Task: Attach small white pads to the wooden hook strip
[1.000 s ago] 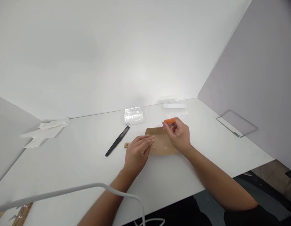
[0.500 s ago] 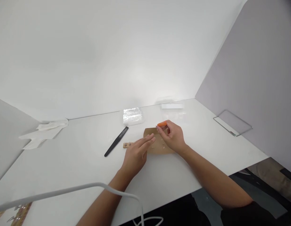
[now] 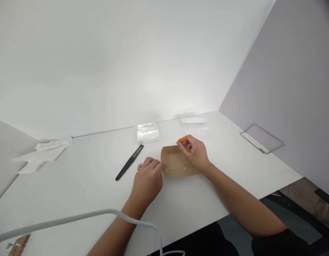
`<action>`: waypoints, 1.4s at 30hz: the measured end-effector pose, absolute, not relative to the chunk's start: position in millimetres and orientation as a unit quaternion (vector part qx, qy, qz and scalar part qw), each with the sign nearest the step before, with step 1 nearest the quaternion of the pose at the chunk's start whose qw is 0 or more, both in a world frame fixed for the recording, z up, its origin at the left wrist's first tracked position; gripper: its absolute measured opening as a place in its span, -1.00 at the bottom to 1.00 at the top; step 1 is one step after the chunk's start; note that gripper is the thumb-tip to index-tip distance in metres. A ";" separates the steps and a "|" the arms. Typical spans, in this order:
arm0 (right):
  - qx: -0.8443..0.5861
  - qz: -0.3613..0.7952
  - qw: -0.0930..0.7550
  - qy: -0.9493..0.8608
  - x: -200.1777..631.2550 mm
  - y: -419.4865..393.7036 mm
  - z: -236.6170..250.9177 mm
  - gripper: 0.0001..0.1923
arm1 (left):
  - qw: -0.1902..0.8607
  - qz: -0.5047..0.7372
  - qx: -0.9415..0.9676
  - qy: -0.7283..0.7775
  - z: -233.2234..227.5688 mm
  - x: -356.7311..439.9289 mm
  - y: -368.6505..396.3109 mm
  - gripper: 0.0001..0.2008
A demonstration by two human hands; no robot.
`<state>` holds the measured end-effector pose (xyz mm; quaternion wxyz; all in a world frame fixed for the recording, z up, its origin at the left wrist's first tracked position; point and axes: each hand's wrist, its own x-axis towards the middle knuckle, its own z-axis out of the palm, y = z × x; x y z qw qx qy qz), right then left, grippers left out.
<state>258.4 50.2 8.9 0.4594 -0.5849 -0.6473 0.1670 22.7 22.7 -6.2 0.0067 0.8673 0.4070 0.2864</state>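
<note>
My right hand (image 3: pixel 195 153) is over the right side of a brown paper tray (image 3: pixel 175 172), thumb and forefinger pinched together. An orange finger cot (image 3: pixel 182 139) appears to cover its forefinger. Something pale and tiny shows at the fingertips, too small to name. Several small pale bits (image 3: pixel 184 168) lie in the tray. With fingers curled down, my left hand (image 3: pixel 147 176) is at the tray's left edge; its fingertips are partly hidden, and so is whatever they hold. Beneath it, one end of a small brown strip (image 3: pixel 139 166) with a metal stud sticks out.
A black nail file (image 3: pixel 129 163) lies left of my left hand. Behind are a clear plastic packet (image 3: pixel 148 132) and a white strip (image 3: pixel 193 120). White tissues (image 3: pixel 44 153) lie far left, a wire frame (image 3: pixel 263 138) at right. A grey cable (image 3: pixel 81 214) crosses the foreground.
My left hand has drawn back to the left and its outstretched fingers have curled, uncovering more of the tray and covering more of the brown strip. My right hand has hardly moved.
</note>
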 end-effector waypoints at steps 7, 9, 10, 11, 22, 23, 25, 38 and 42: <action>-0.571 0.163 0.457 -0.663 256.4 43.1 18.4 -0.77 | 0.030 0.312 0.897 0.311 -13.4 34.0 18.7 -0.51; -0.563 0.164 0.447 -0.676 255.5 41.1 19.0 -0.78 | 0.028 0.330 0.889 0.315 -10.0 35.4 18.2 -0.56; -0.558 0.162 0.442 -0.683 255.1 40.1 18.5 -0.77 | 0.037 0.351 0.877 0.327 -7.5 35.8 17.9 -0.61; -0.550 0.158 0.438 -0.694 254.5 39.0 17.7 -0.77 | 0.055 0.379 0.858 0.341 -4.8 36.1 17.5 -0.68; -0.383 -0.054 0.395 -0.833 242.9 26.3 5.0 -0.68 | 0.327 0.450 0.692 0.460 5.7 43.9 12.1 -0.75; -0.362 -0.089 0.408 -0.833 242.7 26.6 5.6 -0.70 | 0.344 0.451 0.682 0.461 5.1 44.4 11.6 -0.74; -0.331 -0.143 0.422 -0.832 242.5 27.4 7.5 -0.72 | 0.387 0.449 0.661 0.460 2.9 44.1 11.0 -0.75; -0.261 -0.128 0.430 -0.855 243.9 25.3 8.7 -0.68 | 0.540 0.441 0.622 0.356 8.0 37.8 18.8 -0.77; -0.258 -0.139 0.433 -0.852 245.7 27.3 7.2 -0.70 | 0.546 0.432 0.625 0.353 5.8 36.9 20.7 -0.78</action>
